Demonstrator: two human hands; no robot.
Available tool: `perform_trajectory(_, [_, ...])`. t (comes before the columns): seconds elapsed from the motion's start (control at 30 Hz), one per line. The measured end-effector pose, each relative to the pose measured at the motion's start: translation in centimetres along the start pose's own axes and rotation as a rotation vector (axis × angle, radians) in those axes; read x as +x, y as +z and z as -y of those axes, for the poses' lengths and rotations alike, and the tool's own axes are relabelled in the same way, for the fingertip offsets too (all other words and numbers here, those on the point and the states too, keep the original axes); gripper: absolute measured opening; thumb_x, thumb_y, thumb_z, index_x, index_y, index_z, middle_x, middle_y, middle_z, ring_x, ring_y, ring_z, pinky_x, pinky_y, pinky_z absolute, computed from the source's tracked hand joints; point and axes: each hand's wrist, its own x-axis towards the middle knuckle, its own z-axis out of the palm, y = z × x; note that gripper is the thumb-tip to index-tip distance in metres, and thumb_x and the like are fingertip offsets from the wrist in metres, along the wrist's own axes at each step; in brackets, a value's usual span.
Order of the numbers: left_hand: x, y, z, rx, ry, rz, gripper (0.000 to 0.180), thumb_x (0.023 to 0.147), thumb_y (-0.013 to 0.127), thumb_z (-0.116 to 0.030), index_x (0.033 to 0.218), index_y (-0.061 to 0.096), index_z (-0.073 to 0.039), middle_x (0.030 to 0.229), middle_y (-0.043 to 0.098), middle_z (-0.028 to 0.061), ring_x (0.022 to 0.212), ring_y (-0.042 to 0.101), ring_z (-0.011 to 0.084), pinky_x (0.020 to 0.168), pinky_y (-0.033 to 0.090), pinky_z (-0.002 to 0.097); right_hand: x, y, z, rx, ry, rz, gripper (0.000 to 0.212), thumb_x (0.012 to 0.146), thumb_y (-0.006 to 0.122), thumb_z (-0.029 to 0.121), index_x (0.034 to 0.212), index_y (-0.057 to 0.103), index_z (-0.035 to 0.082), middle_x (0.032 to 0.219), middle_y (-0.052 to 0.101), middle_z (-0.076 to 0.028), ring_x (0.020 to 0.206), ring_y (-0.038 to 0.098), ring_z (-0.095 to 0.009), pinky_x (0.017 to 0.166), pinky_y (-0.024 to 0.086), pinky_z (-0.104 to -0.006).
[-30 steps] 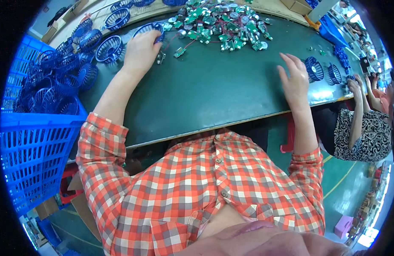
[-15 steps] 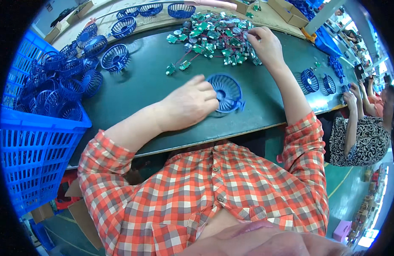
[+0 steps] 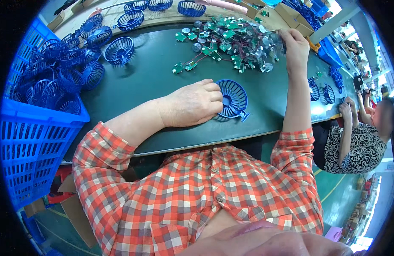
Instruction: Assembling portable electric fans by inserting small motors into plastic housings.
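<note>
My left hand (image 3: pixel 195 103) rests on the table with its fingers curled over the left rim of a round blue fan cover (image 3: pixel 233 99). The cover lies with its open side up, its spokes running to a hub and a small tab at its lower right. Farther right, my right hand (image 3: pixel 296 48) is closed in a pinch at the right edge of a heap of green circuit boards (image 3: pixel 227 36) with wires and round silver parts. Its fingertips hold a wired circuit board from the heap, blurred by motion, so its exact shape is unclear.
A blue plastic crate (image 3: pixel 39 145) heaped with blue fan covers (image 3: pixel 65 81) stands at the left. Another cover (image 3: pixel 119 51) lies between crate and heap. Cardboard boxes (image 3: pixel 293 19) stand at the far right. A co-worker (image 3: pixel 354 145) sits along the table at right.
My right hand has moved right along the heap's edge, and the boards there have shifted with it. My left hand has settled onto the fan cover's rim. The whole view has shifted slightly.
</note>
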Motion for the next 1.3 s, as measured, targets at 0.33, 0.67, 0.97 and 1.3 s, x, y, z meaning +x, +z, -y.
perform_trajectory(0.33, [0.0, -0.4, 0.8, 0.095, 0.001, -0.107, 0.013, 0.081, 0.063, -0.008, 0.094, 0.064, -0.008, 0.101, 0.063, 0.0072, 0.110, 0.058, 0.0275, 0.106, 0.040, 0.0507, -4.2, -3.0, -3.2, -0.307, 0.032, 0.213, 0.022, 0.093, 0.064, 0.020, 0.090, 0.072, -0.001, 0.078, 0.064, 0.001, 0.075, 0.055, -0.008, 0.068, 0.044, -0.0245])
perform_trajectory(0.67, [0.2, -0.2, -0.3, 0.031, -0.034, -0.002, 0.029, 0.078, 0.067, -0.004, 0.106, 0.064, -0.011, 0.112, 0.062, 0.0066, 0.120, 0.056, 0.0280, 0.111, 0.036, 0.0570, -3.6, -4.5, -2.9, 0.083, 0.075, -0.099, 0.018, 0.099, 0.059, 0.020, 0.098, 0.070, 0.006, 0.087, 0.067, 0.001, 0.076, 0.062, -0.007, 0.068, 0.049, -0.0231])
perform_trajectory(0.97, [0.8, -0.6, -1.5, 0.162, -0.118, 0.038, 0.023, 0.080, 0.076, -0.017, 0.101, 0.067, -0.012, 0.096, 0.064, 0.0048, 0.104, 0.061, 0.0264, 0.112, 0.034, 0.0567, -7.2, -1.6, -1.8, -0.627, -0.007, 0.194, 0.024, 0.087, 0.069, 0.018, 0.105, 0.069, 0.004, 0.095, 0.070, -0.020, 0.090, 0.068, -0.037, 0.079, 0.053, -0.0439])
perform_trajectory(1.3, [0.1, -1.2, -1.2, 0.223, -0.154, -0.037, 0.025, 0.078, 0.072, -0.011, 0.103, 0.066, -0.009, 0.097, 0.065, 0.0047, 0.105, 0.061, 0.0271, 0.111, 0.035, 0.0581, -7.8, -2.0, -2.0, -0.220, 0.006, -0.069, 0.017, 0.091, 0.068, 0.018, 0.096, 0.071, 0.002, 0.076, 0.068, -0.007, 0.073, 0.061, -0.012, 0.068, 0.049, -0.0281])
